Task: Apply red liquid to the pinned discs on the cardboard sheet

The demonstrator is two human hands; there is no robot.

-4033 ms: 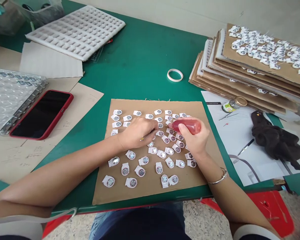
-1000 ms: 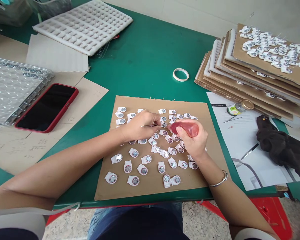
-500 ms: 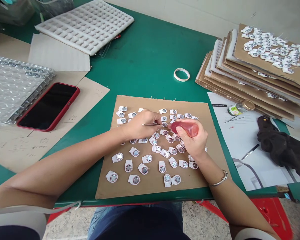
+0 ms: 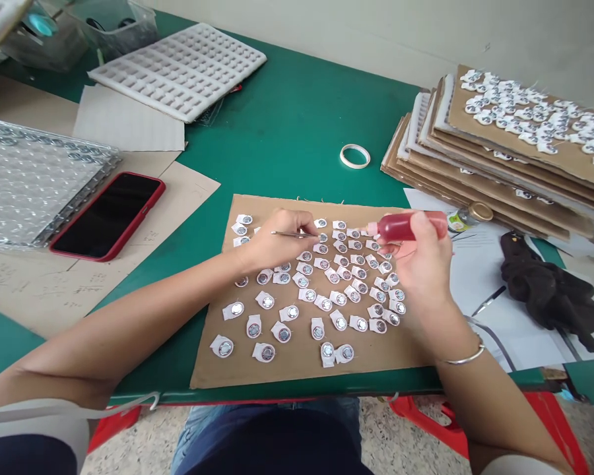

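At the near edge of the green table [image 4: 297, 119], a cardboard sheet [image 4: 299, 361] is laid flat, and white pieces with silver discs [image 4: 344, 353] are spread over it, two apparently touching in the nearest row. Farther in, a thin metal tool [image 4: 290, 233] is gripped between the thumb and fingers of the left hand [image 4: 283, 239]; contact between its tip and a piece cannot be confirmed. To the right, a red bottle [image 4: 396, 226] is gripped by the right hand [image 4: 423, 264], held nearly level above the sheet, its nozzle [image 4: 372, 228] directed left over the far rows. If the bottle is squeezed too hard, its contents may be dripped onto discs or cardboard. Where pieces lie crowded, neighbours may be fouled by the overflow. Pieces may be displaced if brushed by either hand. Beyond, a tape ring [image 4: 344, 158] is placed beside a cardboard stack [image 4: 428, 148]; pieces on its top may be spilled if it is knocked.
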